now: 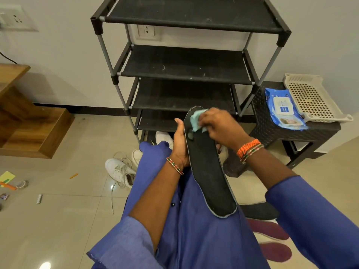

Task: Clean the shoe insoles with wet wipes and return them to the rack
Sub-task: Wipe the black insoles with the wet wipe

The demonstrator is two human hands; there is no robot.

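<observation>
2 hands work on 1 black insole (208, 171), which stands tilted over the lap, in front of the rack (186, 78). The main risk is the insole slipping or bending: its near end hangs unsupported, and hard rubbing at the far tip could twist it out of the 1-sided hold. The wipe could also bunch up and miss patches.

The left hand (179, 142) grips the insole's left edge, fingers wrapped behind, thumb up along the rim. The right hand (217, 125) has curled fingers pinching a pale blue wet wipe (196, 119) against the insole's far end. Beyond, right of the rack, the wipes pack (283, 109) lies on a dark stool (275, 133).
</observation>
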